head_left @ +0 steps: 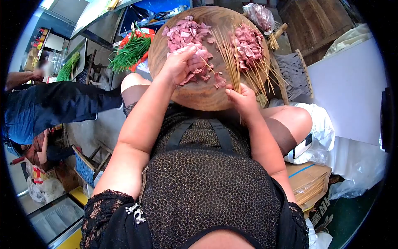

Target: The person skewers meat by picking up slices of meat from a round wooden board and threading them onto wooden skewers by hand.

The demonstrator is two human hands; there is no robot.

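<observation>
My left hand (182, 64) is at the near side of a pile of raw sliced meat (188, 33), its fingers closed around a meat piece, partly hidden by the fingers. In my right hand (243, 99) is an upright bundle of bamboo skewers (232, 62), fanned out at the top. One thin skewer (209, 66) slants from near my right thumb toward my left fingers, with a meat slice (219, 80) along it. Right of the bundle lies a heap of skewered meat (248, 45), sticks pointing toward me. All of it rests on a round wooden board (166, 20).
Green stalks (132, 52) in a red bag lie left of the board. A plastic bag of meat (260, 17) is at its far right. A white panel (348, 87) and cardboard (306, 182) are to the right. Another person in dark trousers (62, 99) stands at left.
</observation>
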